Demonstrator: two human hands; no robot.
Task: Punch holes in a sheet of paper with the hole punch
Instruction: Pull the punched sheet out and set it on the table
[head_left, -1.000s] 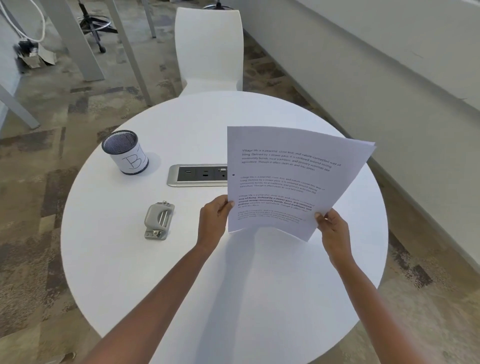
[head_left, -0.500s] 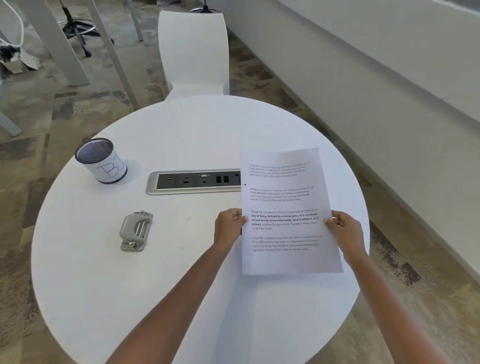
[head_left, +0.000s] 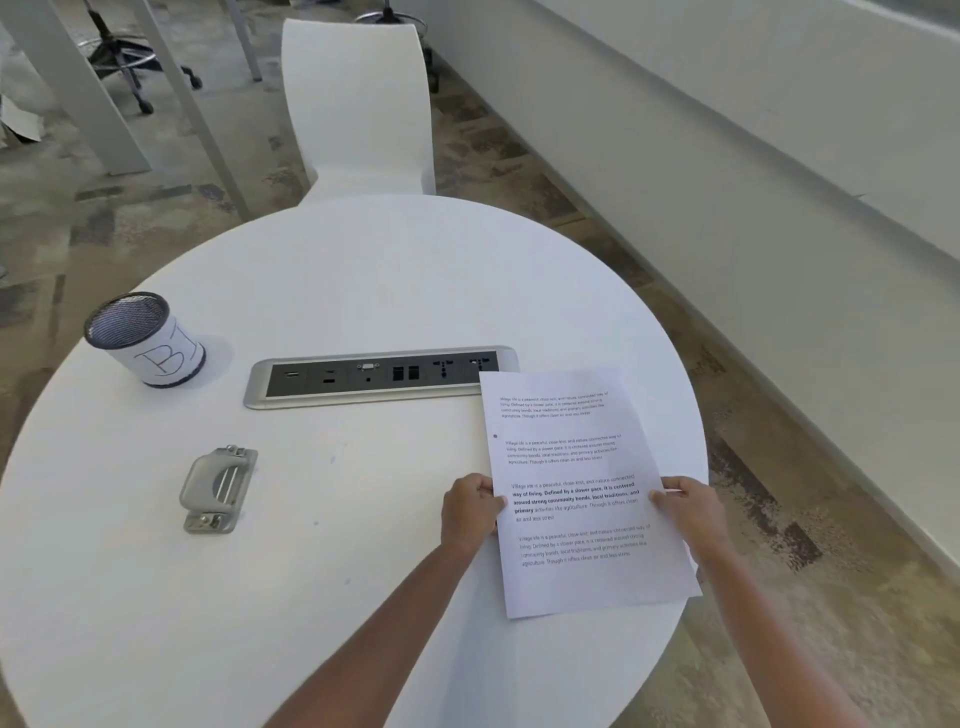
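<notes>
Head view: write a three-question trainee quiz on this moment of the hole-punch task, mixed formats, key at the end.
1. True or false: the hole punch is clamped on the sheet of paper.
2. Which hands grip the sheet? A) left hand only B) right hand only C) both
3. Fill in: the sheet's far corner overlaps the end of the ____ set into the table.

Key:
1. False; it sits apart on the table, left of the sheet, untouched.
2. C; one at each side edge.
3. Power socket panel.
</notes>
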